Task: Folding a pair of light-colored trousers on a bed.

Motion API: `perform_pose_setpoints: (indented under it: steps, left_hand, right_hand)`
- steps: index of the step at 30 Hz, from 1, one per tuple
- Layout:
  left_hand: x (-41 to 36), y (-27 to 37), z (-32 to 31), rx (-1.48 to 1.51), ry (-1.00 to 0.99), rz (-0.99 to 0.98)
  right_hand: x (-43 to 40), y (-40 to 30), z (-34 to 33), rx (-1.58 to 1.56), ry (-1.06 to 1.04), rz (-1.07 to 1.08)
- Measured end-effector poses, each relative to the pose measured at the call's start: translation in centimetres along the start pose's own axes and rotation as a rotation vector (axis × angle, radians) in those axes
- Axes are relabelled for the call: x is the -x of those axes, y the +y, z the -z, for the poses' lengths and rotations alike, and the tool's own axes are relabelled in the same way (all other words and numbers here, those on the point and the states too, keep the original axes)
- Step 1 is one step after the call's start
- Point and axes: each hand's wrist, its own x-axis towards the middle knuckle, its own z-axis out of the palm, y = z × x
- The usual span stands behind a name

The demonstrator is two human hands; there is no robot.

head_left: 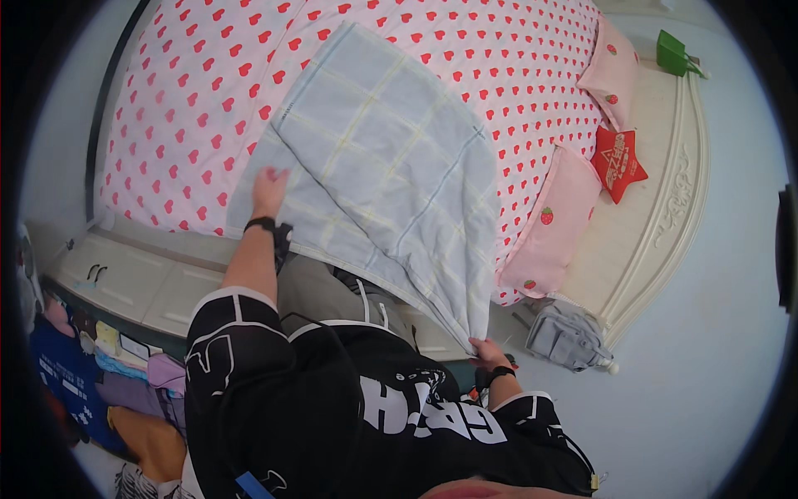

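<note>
A pale blue checked cloth (374, 143), like a thin blanket or sheet, lies spread over the bed, with a long fold running across it. My right hand (490, 352) pinches its near right corner, pulled taut past the bed's edge, so creases gather towards my fingers. Over the left part of the cloth is my left hand (270, 190), blurred, its fingers partly curled. Whether it grips any fabric cannot be made out. Beneath the cloth is a white bedspread (187, 118) printed with red hearts.
Pink strawberry-print pillows (548, 224) and a red star cushion (619, 163) lie by the carved headboard (670, 199). A grey backpack (564, 334) hangs at the bed's near right corner. Folded clothes (134, 380) are piled at left, near the bed's drawer fronts (118, 268).
</note>
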Motion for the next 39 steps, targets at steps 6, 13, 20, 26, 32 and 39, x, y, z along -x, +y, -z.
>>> perform_pose_setpoints:
  steps: [6, 13, 20, 26, 32, 39]
  left_hand:
    - [-0.3, 8.5, -8.3, 0.112, 0.018, 0.044]
    - [6.7, 18.0, -14.0, 0.397, -0.508, -0.372]
    - [-3.1, 14.4, -16.1, -0.011, 0.178, -0.447]
    - [-6.8, 17.6, -15.2, -0.053, -0.193, -0.521]
    - [-2.1, 17.2, -12.2, 0.125, -0.235, -0.319]
    - [8.5, 3.4, 3.5, 0.932, 0.128, 0.382]
  right_hand:
    - [0.3, -0.2, -2.7, -0.024, 0.006, 0.002]
    - [0.6, 0.0, -4.2, -0.082, -0.028, 0.076]
    - [-0.7, 1.4, -4.8, -0.133, -0.072, 0.112]
    - [-0.9, 1.6, -5.2, -0.175, -0.102, 0.158]
    - [-0.5, 0.9, -5.1, -0.127, -0.056, 0.145]
    - [0.1, -0.5, -3.0, -0.055, -0.037, 0.158]
